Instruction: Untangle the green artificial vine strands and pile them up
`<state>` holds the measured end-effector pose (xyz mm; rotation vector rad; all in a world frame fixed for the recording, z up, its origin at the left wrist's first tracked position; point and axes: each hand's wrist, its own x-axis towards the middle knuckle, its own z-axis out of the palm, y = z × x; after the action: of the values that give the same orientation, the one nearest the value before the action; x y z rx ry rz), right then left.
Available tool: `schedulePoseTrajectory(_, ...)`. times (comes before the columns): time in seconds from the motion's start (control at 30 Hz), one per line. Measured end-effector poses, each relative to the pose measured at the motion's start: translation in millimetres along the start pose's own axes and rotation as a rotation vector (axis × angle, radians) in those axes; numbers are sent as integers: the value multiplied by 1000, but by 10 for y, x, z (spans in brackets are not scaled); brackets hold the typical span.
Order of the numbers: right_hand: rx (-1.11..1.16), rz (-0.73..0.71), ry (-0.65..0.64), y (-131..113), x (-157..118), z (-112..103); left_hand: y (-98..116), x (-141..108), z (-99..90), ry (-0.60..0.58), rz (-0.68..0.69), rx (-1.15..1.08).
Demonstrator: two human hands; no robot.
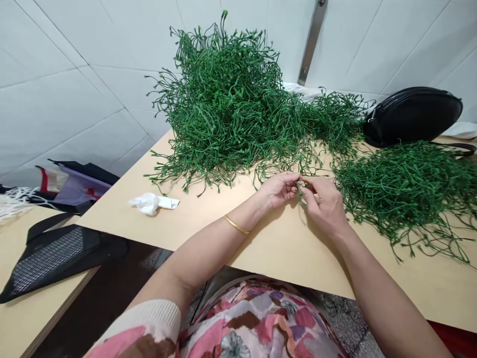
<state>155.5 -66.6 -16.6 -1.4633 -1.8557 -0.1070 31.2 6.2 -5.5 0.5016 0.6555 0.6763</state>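
Note:
My left hand, with a gold bangle on its wrist, is closed with its fingertips pinched together. My right hand meets it fingertip to fingertip, also pinching. Between them runs a thin green stem, partly hidden by the fingers; it looks like artificial greenery. Just beyond the hands rises a tall tangled heap of green stems with small bud-like tips. A lower pile of the same stems lies right of my right hand. A few loose stems are scattered between the piles.
The hands are over a pale wooden table against a tiled wall. A crumpled white wrapper lies to the left. At the back right stands a black bag. A black mesh bag rests on another surface at left.

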Motion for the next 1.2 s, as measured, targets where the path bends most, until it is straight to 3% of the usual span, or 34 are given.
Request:
schedulePoseTrajectory(0.27, 67, 27, -27, 77, -1, 2, -44, 2, -30, 16, 67, 161)
schedulePoseTrajectory(0.43, 61, 12, 34, 113, 6, -39, -31, -12, -12, 14, 46, 278)
schedulePoseTrajectory(0.53, -60, -45, 50, 75, 2, -68, -35, -18, 8, 90, 101, 351)
schedulePoseTrajectory(0.7, -170, -200, -73, -6, -10, -75, -57, -18, 20, 227, 284, 406)
schedulePoseTrajectory(0.83, 72, -53, -52, 30, 20, -108, -50, -13, 4, 221, 293, 328)
schedulePoseTrajectory(0.93, 195, 69, 78, 71, 47, -177, -53, -19, 11, 256, 300, 334)
schedulePoseTrajectory(1.03, 191, 61, 182, 48, 50, -207, -80, -24, 22, 250, 301, 356)
schedulePoseTrajectory(1.2, 73, -8, -41, -27, 21, -51, -122, -5, 2, 187, 299, 247)
